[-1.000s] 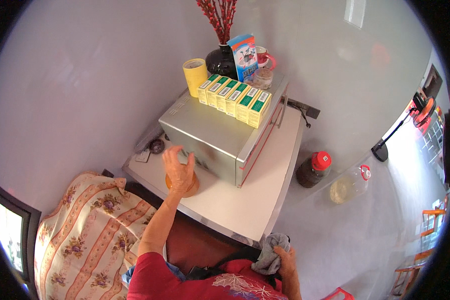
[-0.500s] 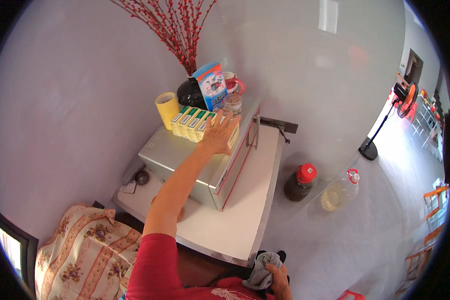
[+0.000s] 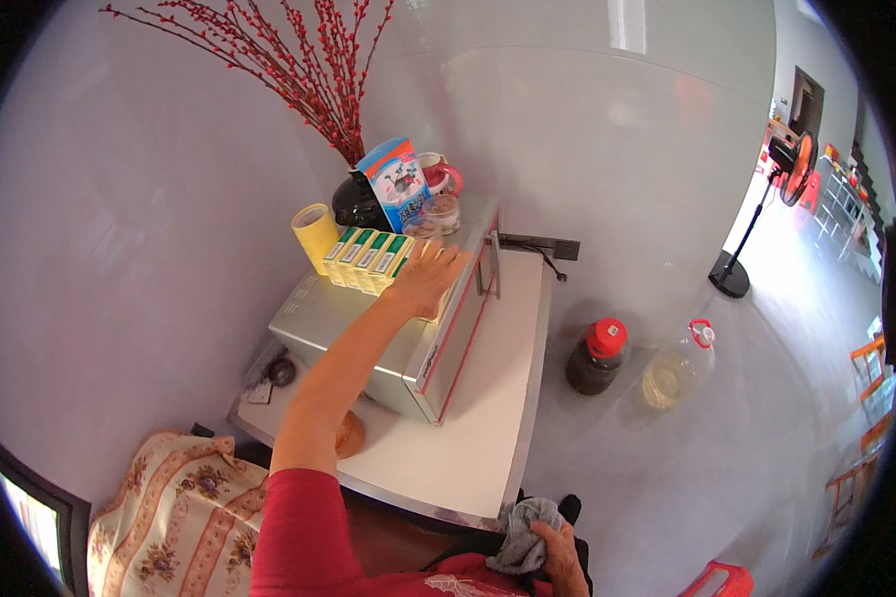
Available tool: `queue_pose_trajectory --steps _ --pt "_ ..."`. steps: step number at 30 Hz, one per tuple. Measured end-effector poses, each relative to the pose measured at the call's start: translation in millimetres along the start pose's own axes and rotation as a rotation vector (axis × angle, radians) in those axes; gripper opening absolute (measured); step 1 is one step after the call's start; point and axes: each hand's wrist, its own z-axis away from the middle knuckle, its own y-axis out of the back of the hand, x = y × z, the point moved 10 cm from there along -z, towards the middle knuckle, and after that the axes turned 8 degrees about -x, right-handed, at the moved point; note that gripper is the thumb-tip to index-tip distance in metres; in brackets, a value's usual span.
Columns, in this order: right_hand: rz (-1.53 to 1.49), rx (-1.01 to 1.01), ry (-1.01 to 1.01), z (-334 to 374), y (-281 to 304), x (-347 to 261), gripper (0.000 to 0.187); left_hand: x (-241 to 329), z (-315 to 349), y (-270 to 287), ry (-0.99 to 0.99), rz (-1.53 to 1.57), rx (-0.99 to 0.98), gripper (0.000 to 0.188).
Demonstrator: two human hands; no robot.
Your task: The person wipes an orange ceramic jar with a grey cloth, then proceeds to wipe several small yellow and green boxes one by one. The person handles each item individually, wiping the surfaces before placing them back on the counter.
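Observation:
My left hand (image 3: 426,283) reaches over the top of a silver microwave-like appliance (image 3: 309,310). Its fingers stretch out over the right end of a row of yellow and green small boxes (image 3: 366,261), partly covering them. Low at the right, my right hand (image 3: 560,549) is closed around a bunched grey cloth (image 3: 524,535). Behind the boxes are a yellow cylinder (image 3: 316,239), a blue and white packet (image 3: 398,187), a clear tub (image 3: 442,214) and a red and white mug (image 3: 434,171). A black vase (image 3: 356,203) holds red-budded branches (image 3: 319,95).
The appliance stands on a white-topped table (image 3: 468,438), with a brown round object (image 3: 350,435) beside my forearm. A red-lidded jar (image 3: 597,358) and a clear jug (image 3: 679,368) stand on the floor at right. Flowered fabric (image 3: 179,507) lies lower left; a standing fan (image 3: 757,219) is farther off.
The view has shifted slightly. My left hand has moved a little toward the right end of the box row. My right hand keeps hold of the cloth.

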Motion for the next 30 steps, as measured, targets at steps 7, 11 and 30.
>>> queue_pose_trajectory --steps 7,11,30 --pt "0.218 0.085 0.283 -8 18 -62 0.032 58 56 58 -0.187 0.632 0.41 0.105" --pt "0.454 0.148 0.603 18 -73 -168 0.045 121 86 48 -0.19 0.833 0.425 0.103" --pt "-0.013 0.022 0.582 -42 -57 -156 0.051 237 109 -42 0.111 2.034 0.017 0.096"
